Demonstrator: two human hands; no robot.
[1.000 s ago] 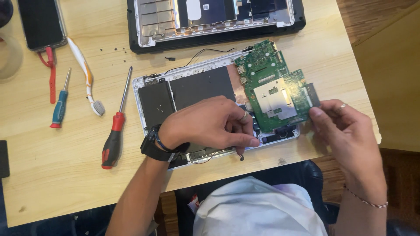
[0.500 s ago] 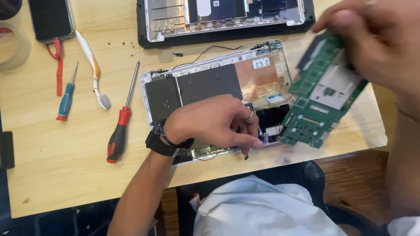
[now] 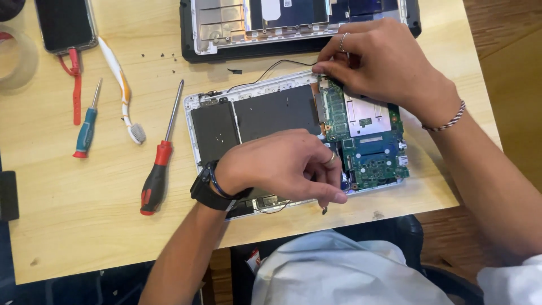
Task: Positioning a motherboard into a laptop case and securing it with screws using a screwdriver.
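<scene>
An opened white laptop base (image 3: 195, 104) lies on the wooden table, with black battery panels on its left half. A green circuit board (image 3: 370, 149) lies in its right half. My left hand (image 3: 282, 166), with a black watch on the wrist, rests on the base's near edge, fingers curled down at the board's near-left corner. My right hand (image 3: 384, 62) covers the board's far edge, and its fingertips pinch the far-left corner. A thin black cable (image 3: 265, 70) runs from there along the base's far rim.
A red-handled screwdriver (image 3: 155, 181), a small blue screwdriver (image 3: 84, 133) and a toothbrush (image 3: 121, 85) lie left of the base. A phone (image 3: 65, 22) and a tape roll (image 3: 17, 56) sit far left. A second laptop shell (image 3: 226, 28) lies behind. Tiny screws (image 3: 152, 55) are scattered nearby.
My right hand lifted the circuit board off the base, swung it up to the right, then laid it back in the base's right half. My left hand stayed put.
</scene>
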